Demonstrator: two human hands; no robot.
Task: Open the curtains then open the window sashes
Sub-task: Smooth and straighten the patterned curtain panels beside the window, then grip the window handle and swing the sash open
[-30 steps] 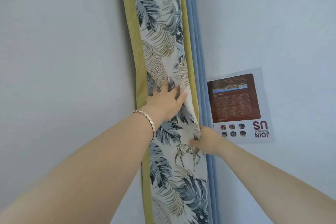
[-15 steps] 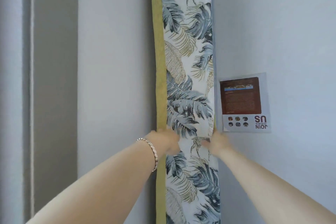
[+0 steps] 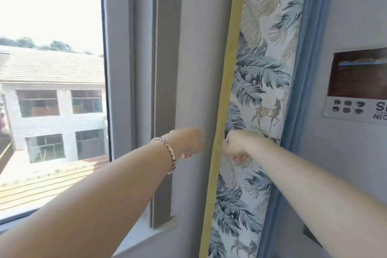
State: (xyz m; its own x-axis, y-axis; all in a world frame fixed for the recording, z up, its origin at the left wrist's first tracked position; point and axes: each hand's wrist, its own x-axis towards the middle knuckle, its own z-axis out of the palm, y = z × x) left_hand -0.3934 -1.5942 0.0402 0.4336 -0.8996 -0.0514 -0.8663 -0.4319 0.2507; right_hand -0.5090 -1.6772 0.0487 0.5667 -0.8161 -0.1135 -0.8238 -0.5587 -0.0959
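At right of the window, leaf-print curtain with olive edge (image 3: 257, 81) is bunched against the wall. My left hand (image 3: 188, 142) and right hand (image 3: 236, 145) look loosely curled, clear of it; exact grip unclear. Next: grey window sash (image 3: 119, 69), I reckon.

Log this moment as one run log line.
curtain: bunched right of window | left hand: off curtain | right hand: at curtain edge, grip unclear | sash: shut
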